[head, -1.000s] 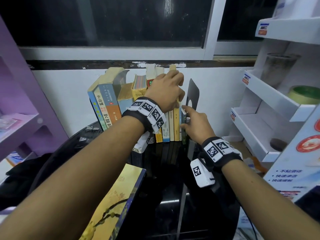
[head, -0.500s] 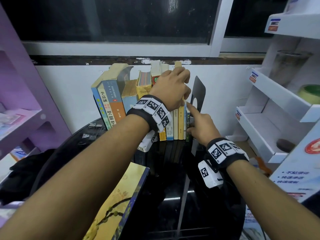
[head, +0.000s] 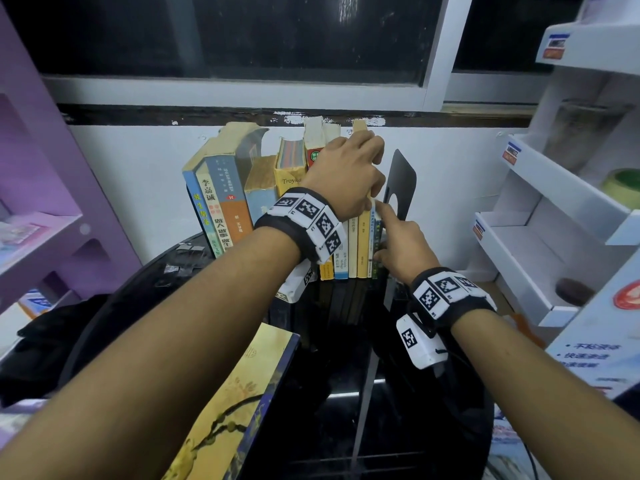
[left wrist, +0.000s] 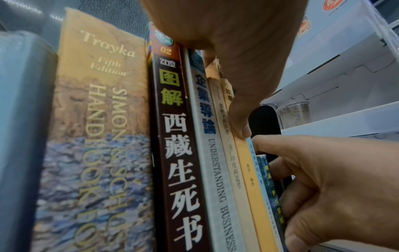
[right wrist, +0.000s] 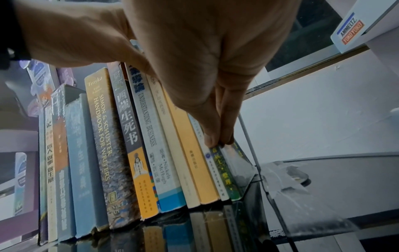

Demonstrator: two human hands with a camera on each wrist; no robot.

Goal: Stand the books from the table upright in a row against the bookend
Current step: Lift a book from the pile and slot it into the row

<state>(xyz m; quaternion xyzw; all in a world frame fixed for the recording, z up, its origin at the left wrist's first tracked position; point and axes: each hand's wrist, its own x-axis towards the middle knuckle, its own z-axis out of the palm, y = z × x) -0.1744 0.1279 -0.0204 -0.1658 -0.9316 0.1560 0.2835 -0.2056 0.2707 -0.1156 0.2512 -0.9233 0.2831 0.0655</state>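
Several books stand upright in a row on the black table (head: pixel 346 393), ending at the black bookend (head: pixel 403 174) on the right. My left hand (head: pixel 375 168) grips the tops of the tall books, its thumb on the orange spine (left wrist: pixel 252 184). My right hand (head: pixel 394 233) holds the thin green book (right wrist: pixel 224 172) next to the bookend, index finger stretched up to the top of the thin pale-blue book beside it. The books left of the Troyka handbook (left wrist: pixel 97 119) lean left. A large yellow book (head: pixel 235 403) lies flat near me.
A white shelf unit (head: pixel 554 220) stands close on the right and a purple one (head: pixel 52 202) on the left. The wall and window sill run right behind the row. Small clips (head: pixel 183 258) lie on the table's far left; black cloth (head: pixel 52 341) hangs beside it.
My right hand has risen a little and its index finger has stretched out to the thin books' tops. The left hand has stayed on the book tops.
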